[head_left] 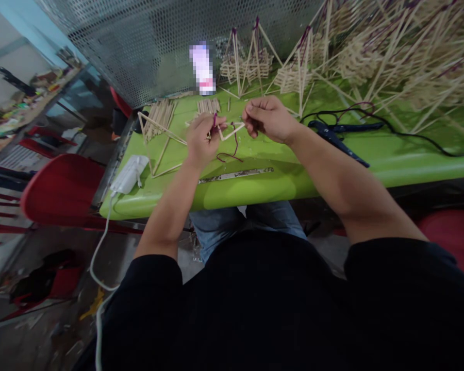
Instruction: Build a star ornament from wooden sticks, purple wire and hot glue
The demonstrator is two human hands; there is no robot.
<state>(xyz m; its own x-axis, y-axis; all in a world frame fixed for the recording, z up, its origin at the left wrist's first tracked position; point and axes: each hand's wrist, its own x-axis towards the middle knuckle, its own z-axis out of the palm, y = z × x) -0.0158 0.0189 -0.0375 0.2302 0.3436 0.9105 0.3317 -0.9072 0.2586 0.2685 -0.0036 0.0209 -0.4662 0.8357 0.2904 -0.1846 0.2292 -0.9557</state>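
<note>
My left hand (201, 140) is closed around one corner of a frame of thin wooden sticks (163, 127), whose long sides reach out to the left above the table. Purple cord shows between its fingers. A small V of short sticks (229, 135) juts from this hand toward the right, and a loose purple cord (235, 146) hangs from it, curling on the table. My right hand (269, 119) is pinched just beyond the tip of that V. What lies between its fingertips is too small to make out.
Finished stick structures (355, 62) crowd the table's back right. A glue gun (338, 136) with a black cable lies to the right. Stick bundles (158, 117), a lit phone (203, 69) and a white power strip (130, 174) sit on the green table (294, 183). A red chair (64, 188) stands left.
</note>
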